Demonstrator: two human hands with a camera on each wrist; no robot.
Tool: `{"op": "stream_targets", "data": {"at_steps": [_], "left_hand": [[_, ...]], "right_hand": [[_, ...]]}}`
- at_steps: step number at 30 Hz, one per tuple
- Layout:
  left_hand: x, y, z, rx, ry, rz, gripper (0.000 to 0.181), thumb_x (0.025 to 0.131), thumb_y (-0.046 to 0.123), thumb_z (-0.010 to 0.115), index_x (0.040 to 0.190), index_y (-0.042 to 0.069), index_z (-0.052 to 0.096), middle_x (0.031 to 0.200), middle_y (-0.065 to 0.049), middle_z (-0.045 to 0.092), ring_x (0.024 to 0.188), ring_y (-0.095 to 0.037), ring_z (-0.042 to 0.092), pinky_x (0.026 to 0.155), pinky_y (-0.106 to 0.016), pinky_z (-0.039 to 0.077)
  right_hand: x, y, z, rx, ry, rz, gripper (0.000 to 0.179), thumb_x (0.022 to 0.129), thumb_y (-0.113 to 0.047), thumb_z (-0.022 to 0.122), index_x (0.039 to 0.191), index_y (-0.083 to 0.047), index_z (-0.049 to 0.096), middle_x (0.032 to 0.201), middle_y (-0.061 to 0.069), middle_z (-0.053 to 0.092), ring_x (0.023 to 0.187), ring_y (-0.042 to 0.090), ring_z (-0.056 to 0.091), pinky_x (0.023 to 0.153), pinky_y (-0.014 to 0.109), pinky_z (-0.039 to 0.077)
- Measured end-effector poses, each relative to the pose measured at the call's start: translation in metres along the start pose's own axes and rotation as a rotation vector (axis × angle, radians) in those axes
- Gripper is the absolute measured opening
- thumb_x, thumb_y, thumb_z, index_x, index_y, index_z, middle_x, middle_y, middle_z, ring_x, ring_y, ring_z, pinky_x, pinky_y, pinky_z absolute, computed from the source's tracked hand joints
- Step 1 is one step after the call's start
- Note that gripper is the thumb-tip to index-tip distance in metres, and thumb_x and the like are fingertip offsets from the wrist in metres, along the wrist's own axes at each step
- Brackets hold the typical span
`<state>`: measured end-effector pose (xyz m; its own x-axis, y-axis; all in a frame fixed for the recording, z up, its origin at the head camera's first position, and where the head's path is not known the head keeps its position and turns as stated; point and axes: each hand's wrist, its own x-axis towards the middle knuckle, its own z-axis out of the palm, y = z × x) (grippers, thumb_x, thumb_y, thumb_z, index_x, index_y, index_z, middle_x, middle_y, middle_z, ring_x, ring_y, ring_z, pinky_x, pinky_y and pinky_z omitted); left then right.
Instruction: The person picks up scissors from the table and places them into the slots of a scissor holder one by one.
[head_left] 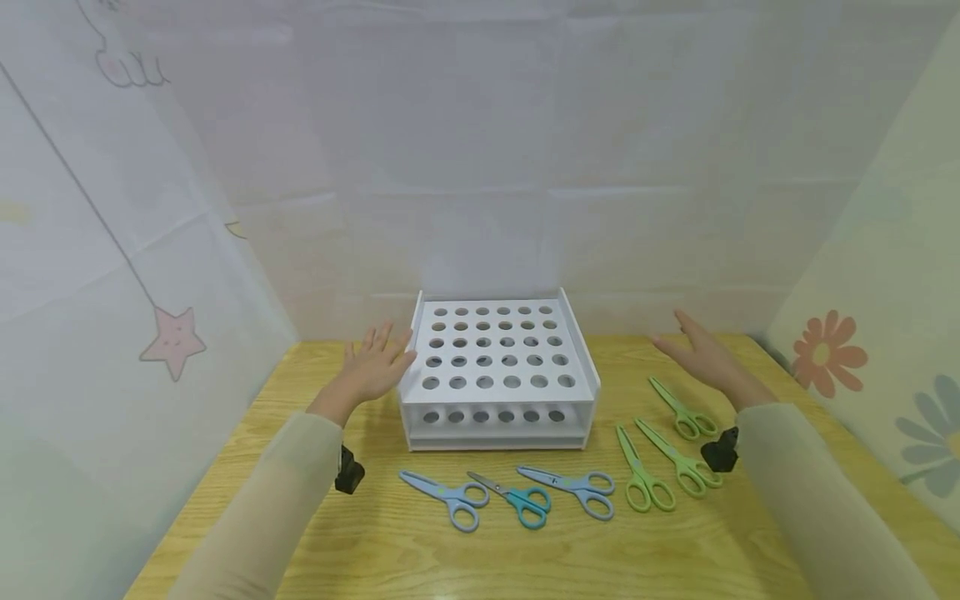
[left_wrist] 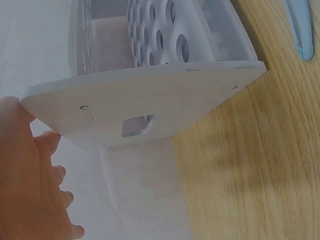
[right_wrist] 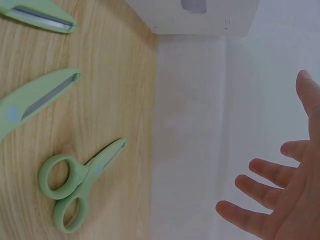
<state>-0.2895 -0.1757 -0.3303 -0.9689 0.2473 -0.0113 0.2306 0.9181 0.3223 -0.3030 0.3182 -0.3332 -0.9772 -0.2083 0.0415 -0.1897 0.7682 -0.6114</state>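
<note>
A white rack (head_left: pixel 496 402) with rows of round holes stands at the back of the table. My left hand (head_left: pixel 374 367) is at its left side with fingers spread; in the left wrist view the thumb reaches the upper corner of the side panel (left_wrist: pixel 165 95). My right hand (head_left: pixel 703 357) hangs in the air to the right of the rack, fingers apart and holding nothing. Below it lie several green scissors (head_left: pixel 638 477). In front of the rack lie two light blue scissors (head_left: pixel 450 495) and, between them, teal-handled scissors (head_left: pixel 521 502) with bare metal blades.
The wooden table (head_left: pixel 360 550) meets a pale cloth backdrop (head_left: pixel 487 167) behind the rack. Printed cloth walls rise at both sides, with a pink star (head_left: pixel 173 340) on the left and flowers (head_left: pixel 825 354) on the right. Each wrist wears a black camera (head_left: pixel 348 472).
</note>
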Motion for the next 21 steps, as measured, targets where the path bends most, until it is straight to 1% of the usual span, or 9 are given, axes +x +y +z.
{"op": "stream_targets", "data": {"at_steps": [6, 11, 14, 21], "left_hand": [[-0.002, 0.000, 0.000, -0.015, 0.009, 0.001, 0.056, 0.099, 0.042, 0.021, 0.149, 0.017, 0.015, 0.152, -0.015, -0.007, 0.134, -0.039, -0.011, 0.098, -0.063, -0.011], [-0.002, -0.002, 0.001, -0.040, 0.004, -0.002, 0.056, 0.100, 0.042, 0.020, 0.149, 0.017, 0.014, 0.152, -0.015, -0.007, 0.134, -0.039, -0.011, 0.098, -0.063, -0.010], [0.000, -0.003, 0.003, -0.044, 0.001, -0.006, 0.056, 0.100, 0.042, 0.019, 0.149, 0.017, 0.013, 0.152, -0.014, -0.008, 0.134, -0.039, -0.011, 0.098, -0.063, -0.010], [0.002, -0.002, 0.005, -0.044, 0.000, -0.009, 0.056, 0.099, 0.043, 0.019, 0.149, 0.019, 0.013, 0.152, -0.012, -0.008, 0.134, -0.038, -0.011, 0.098, -0.062, -0.011]], "right_hand": [[-0.005, 0.011, 0.002, -0.001, -0.010, -0.003, 0.085, 0.095, -0.049, 0.039, 0.145, -0.004, -0.012, 0.142, 0.038, 0.007, 0.125, 0.057, 0.014, 0.089, 0.070, 0.021], [-0.007, 0.021, 0.005, -0.028, -0.003, 0.021, 0.086, 0.094, -0.052, 0.039, 0.146, -0.004, -0.011, 0.141, 0.039, 0.012, 0.123, 0.056, 0.019, 0.088, 0.069, 0.025], [-0.008, 0.027, 0.008, -0.045, 0.007, 0.023, 0.086, 0.094, -0.051, 0.040, 0.146, -0.003, -0.008, 0.139, 0.040, 0.016, 0.122, 0.057, 0.022, 0.088, 0.068, 0.026], [-0.014, 0.041, 0.014, -0.040, 0.020, 0.028, 0.084, 0.095, -0.049, 0.041, 0.145, 0.004, -0.002, 0.136, 0.041, 0.020, 0.118, 0.057, 0.027, 0.086, 0.067, 0.029]]}}
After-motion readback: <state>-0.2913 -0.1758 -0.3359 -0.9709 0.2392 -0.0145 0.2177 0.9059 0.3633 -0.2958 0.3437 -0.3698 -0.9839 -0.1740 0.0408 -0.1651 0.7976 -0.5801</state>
